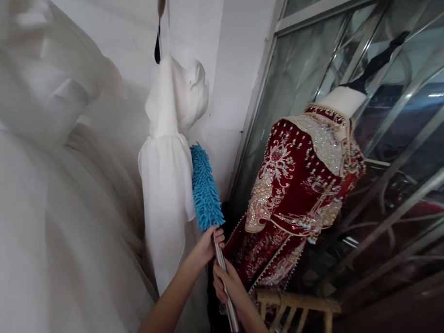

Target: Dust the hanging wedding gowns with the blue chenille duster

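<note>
A duster (pixel 206 188) with a blue chenille head and a silver pole slants up and away from me. My left hand (pixel 208 243) is closed round the pole just below the blue head. Lower down the same pole, my right hand (pixel 227 282) is wrapped about it, above a purple part at the near end. The blue head is beside a hanging white dress (pixel 167 174) and seems to meet its right side; whether it touches I cannot tell. To the right stands a mannequin in a dark red embroidered garment (pixel 298 174) with beads and silver trim.
Large white gowns (pixel 41 218) fill the left side. A bamboo chair (pixel 297 300) stands at the lower right, in front of the red garment. Behind the mannequin is a window (pixel 298 72) with metal bars. A white wall (pixel 236 65) forms the corner.
</note>
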The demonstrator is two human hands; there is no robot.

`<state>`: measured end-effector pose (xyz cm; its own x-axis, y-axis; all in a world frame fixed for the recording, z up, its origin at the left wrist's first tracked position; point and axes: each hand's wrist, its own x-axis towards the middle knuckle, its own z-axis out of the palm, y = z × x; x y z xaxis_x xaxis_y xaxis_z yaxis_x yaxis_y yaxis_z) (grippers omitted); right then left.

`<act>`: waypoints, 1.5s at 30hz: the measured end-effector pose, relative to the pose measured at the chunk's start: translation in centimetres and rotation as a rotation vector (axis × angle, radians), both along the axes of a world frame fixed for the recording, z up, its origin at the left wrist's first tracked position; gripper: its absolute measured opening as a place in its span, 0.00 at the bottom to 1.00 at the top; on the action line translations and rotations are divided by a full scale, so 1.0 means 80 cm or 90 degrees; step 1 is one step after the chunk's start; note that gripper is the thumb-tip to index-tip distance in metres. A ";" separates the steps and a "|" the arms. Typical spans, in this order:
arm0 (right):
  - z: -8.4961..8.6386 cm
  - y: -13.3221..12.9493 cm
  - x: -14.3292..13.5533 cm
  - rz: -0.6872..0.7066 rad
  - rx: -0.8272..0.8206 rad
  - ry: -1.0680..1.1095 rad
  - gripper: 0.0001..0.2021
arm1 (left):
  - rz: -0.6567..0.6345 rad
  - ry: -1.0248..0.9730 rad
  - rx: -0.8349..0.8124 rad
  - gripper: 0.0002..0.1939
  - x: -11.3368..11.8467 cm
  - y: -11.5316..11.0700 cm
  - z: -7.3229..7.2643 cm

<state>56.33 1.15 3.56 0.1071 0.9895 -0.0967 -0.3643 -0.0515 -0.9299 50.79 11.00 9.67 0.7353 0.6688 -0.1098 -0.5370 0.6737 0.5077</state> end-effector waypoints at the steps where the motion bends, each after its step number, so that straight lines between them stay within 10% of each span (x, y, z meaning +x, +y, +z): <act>1: -0.010 0.001 0.001 -0.002 -0.008 -0.003 0.26 | 0.003 0.005 -0.016 0.16 0.001 0.002 -0.010; 10: -0.053 -0.001 0.008 -0.015 -0.070 -0.014 0.31 | -0.009 0.052 -0.106 0.16 0.009 0.005 -0.070; 33: 0.029 -0.012 0.001 -0.020 0.038 -0.019 0.23 | -0.056 -0.013 0.138 0.21 -0.001 -0.011 0.050; 38: 0.030 0.008 -0.025 -0.034 0.018 -0.019 0.26 | -0.049 0.007 0.101 0.22 -0.022 0.011 0.043; 45: -0.026 0.026 -0.043 -0.066 -0.022 -0.009 0.28 | -0.076 0.041 0.010 0.20 -0.037 0.032 -0.006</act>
